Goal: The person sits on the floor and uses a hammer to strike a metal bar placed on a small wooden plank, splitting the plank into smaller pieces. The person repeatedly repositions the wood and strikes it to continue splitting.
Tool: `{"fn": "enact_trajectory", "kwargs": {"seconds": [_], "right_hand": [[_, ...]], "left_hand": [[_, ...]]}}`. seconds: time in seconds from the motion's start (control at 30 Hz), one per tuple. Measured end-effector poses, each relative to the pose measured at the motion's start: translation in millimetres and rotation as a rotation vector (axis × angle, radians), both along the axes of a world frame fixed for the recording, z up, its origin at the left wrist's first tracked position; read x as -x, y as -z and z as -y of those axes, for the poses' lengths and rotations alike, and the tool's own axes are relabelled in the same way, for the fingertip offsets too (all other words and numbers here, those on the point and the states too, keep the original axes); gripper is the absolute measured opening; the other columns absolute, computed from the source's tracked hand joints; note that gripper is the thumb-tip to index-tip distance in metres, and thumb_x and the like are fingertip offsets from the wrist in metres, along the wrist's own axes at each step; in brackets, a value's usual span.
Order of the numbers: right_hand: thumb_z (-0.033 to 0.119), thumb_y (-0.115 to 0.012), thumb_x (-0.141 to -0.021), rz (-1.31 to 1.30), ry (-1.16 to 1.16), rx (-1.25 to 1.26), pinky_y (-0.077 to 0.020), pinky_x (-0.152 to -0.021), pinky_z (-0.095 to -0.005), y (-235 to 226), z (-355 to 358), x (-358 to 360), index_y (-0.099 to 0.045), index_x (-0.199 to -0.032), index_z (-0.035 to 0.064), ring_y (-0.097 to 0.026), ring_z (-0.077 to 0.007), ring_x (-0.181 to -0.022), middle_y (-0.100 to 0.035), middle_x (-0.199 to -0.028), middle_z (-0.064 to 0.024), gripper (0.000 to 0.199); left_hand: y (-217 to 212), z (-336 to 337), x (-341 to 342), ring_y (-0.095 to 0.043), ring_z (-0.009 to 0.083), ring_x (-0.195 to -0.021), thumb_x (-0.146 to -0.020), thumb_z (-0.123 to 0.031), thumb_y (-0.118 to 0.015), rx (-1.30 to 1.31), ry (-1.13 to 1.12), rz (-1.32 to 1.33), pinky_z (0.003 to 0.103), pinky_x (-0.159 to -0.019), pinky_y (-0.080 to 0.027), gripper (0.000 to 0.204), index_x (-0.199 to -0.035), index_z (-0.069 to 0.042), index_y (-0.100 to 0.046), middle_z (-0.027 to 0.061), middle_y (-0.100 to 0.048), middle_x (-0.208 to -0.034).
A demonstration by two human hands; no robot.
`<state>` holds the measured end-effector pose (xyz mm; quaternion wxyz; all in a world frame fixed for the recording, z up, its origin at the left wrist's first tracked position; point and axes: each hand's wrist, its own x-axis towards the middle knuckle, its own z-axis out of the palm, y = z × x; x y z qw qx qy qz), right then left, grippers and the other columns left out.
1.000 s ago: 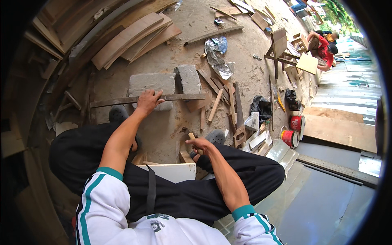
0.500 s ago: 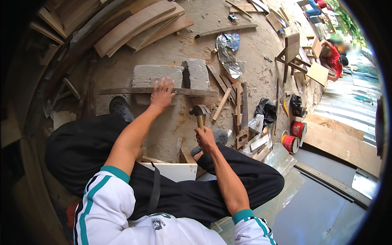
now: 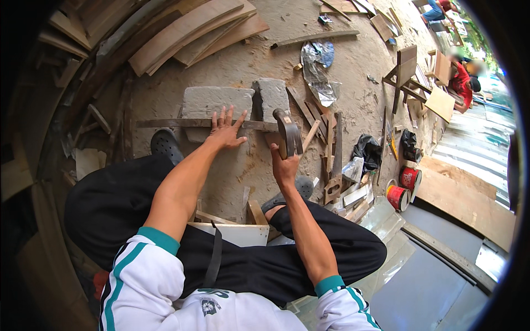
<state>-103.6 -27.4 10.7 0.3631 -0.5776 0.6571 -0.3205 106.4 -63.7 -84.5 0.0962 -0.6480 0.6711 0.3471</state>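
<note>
The right hand point(image 3: 284, 168), grip clenched on a steel-headed hammer point(image 3: 287, 132), has raised it from knee level to beside the long, thin wooden strip point(image 3: 187, 123). The left hand point(image 3: 225, 132), fingers spread, pins that strip across two grey stone blocks point(image 3: 212, 102): striking looks imminent.

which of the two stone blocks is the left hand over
The larger, wider stone block, left of the smaller block. The left hand presses the wooden strip across it.

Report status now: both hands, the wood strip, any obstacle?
Left hand flat on long thin wooden strip across grey stone blocks. Right hand grips raised hammer. No obstacle.
</note>
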Motion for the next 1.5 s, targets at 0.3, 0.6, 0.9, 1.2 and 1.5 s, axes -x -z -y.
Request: {"fn": "enact_trajectory", "kwargs": {"seconds": [0.3,0.6,0.9,1.2,1.5], "right_hand": [[0.028,-0.069,-0.091,0.132,0.172,-0.22,-0.0377,-0.047,-0.032,84,-25,13,-0.059,-0.073,0.0023,-0.047,-0.0111,-0.049,-0.051,-0.056,-0.0016,0.033],[0.026,-0.068,-0.093,0.192,0.232,-0.139,-0.0337,-0.043,-0.0287,79,-11,30,-0.057,-0.072,0.0039,-0.044,-0.0072,-0.045,-0.048,-0.055,0.0029,0.032],[0.028,-0.065,-0.087,-0.037,0.006,-0.241,-0.0423,-0.057,-0.0375,40,-6,-10,-0.059,-0.078,0.0004,-0.051,-0.018,-0.059,-0.05,-0.061,-0.0122,0.03],[0.032,-0.069,-0.086,-0.013,-0.157,0.07,-0.0492,-0.058,-0.0403,27,3,-12,-0.064,-0.09,0.0011,-0.065,-0.0419,-0.066,-0.064,-0.072,-0.0225,0.032],[0.028,-0.065,-0.086,-0.155,-0.075,-0.139,-0.0503,-0.062,-0.0422,8,9,-17,-0.065,-0.088,-0.0018,-0.066,-0.0355,-0.065,-0.064,-0.072,-0.0226,0.03]], "left_hand": [[26,-13,2,0.0,0.039,-0.151,-0.101,-0.044,-0.046,0.318,-0.06,-0.021,0.059,-0.117,0.001,0.061,-0.156,-0.037,-0.021,0.0149,-0.002,-0.165],[23,-14,-8,-0.006,0.0393,-0.151,-0.102,-0.04,-0.045,0.394,-0.077,0.059,0.056,-0.119,-0.005,0.053,-0.153,-0.038,-0.03,0.0151,-0.007,-0.165],[6,-6,-13,0.009,0.0452,-0.149,-0.092,-0.059,-0.053,0.125,-0.021,0.029,0.06,-0.116,0.006,0.083,-0.158,-0.038,-0.008,0.0194,0.007,-0.164],[-2,1,-22,0.016,0.0476,-0.148,-0.083,-0.065,-0.063,-0.005,0.013,-0.013,0.06,-0.116,0.007,0.1,-0.158,-0.038,-0.002,0.0219,0.013,-0.163],[6,3,-21,0.018,0.0498,-0.146,-0.082,-0.067,-0.062,0.01,-0.006,-0.018,0.06,-0.115,0.009,0.103,-0.158,-0.038,0.001,0.0237,0.015,-0.162]]}}
